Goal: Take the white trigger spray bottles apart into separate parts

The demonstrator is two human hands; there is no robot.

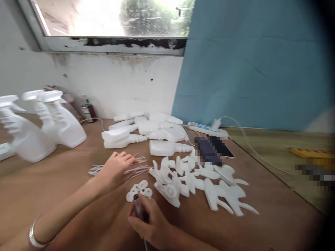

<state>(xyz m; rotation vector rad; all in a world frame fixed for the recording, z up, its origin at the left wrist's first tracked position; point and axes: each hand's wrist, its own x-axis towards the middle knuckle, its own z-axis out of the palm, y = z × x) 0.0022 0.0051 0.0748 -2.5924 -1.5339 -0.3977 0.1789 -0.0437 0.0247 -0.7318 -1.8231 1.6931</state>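
My left hand (116,168) lies over a loose bundle of thin white tubes (137,170), its fingers bent and close together. Whatever is under its fingertips is hidden. In my right hand (154,221) a small greyish cylinder with a dark top (139,208) is gripped upright between thumb and fingers. A thin pale cord or tube comes out below that hand. Just beyond it lies a small heap of white ring washers (143,184). White trigger spray heads (190,179) are piled to the right of the washers.
White empty-looking bottles (161,148) lie on their sides at the back. Assembled spray bottles (66,125) stand at left, near a dark small bottle (89,111). A power strip (208,130) and blurred-out phones (222,147) lie at the right rear, by the table's edge (274,177).
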